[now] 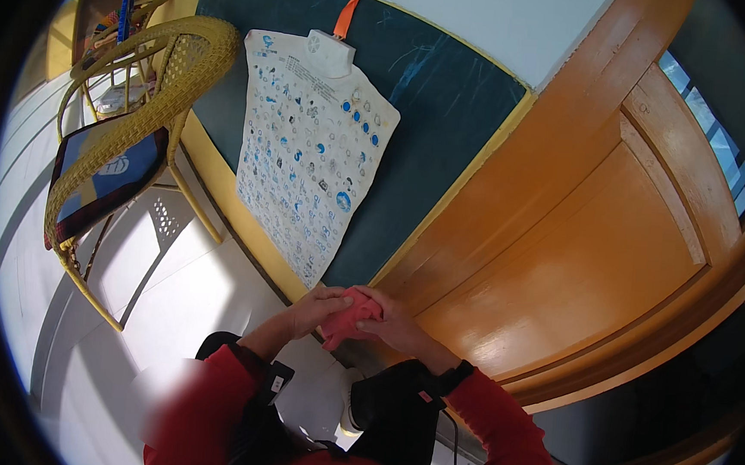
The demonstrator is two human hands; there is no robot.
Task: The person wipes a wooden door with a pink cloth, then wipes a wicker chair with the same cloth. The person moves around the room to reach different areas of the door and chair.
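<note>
Between my two hands is a crumpled pink cloth, held in front of my body at about knee height. My left hand grips its left side, the thumb lying across the top. From the other side my right hand closes on the cloth, with its thumb pressed into the folds. Just beyond the hands hangs a worn white learning chart with small pictures and letters. It lies against a dark green chalkboard on the wall.
A yellow wicker chair with a dark patterned cushion stands on the sunlit tiled floor at left. Another wicker chair is behind it. An orange-brown wooden door rises at right. An orange ribbon holds the chart from a nail.
</note>
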